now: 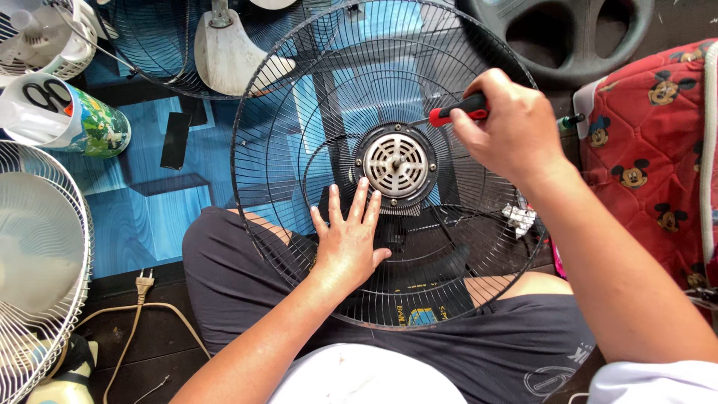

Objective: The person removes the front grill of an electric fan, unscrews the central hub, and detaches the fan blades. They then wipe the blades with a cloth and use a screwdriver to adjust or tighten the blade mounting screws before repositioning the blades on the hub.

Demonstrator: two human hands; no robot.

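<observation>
Left hand (348, 239) flat, grasping nothing, I steady grille (284, 97) | right hand (512, 127) clenched on screwdriver (458, 111), 2 o'clock of hub (396, 164) | keep tip square

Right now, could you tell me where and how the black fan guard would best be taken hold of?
Probably by its outer rim: the black fan guard lies flat across the lap, and the left hand and screwdriver occupy the centre. Coming from the left side looks easiest.

Floor (149, 217) covered with blue patterned vinyl sheet; dark bare strip seen along near edge. Laid directly on it: colourful printed cylindrical cup (71, 116) on its side, small black rectangular block (176, 140), beige power cord with two-pin plug (142, 288), white wire fan guard (41, 262).
</observation>
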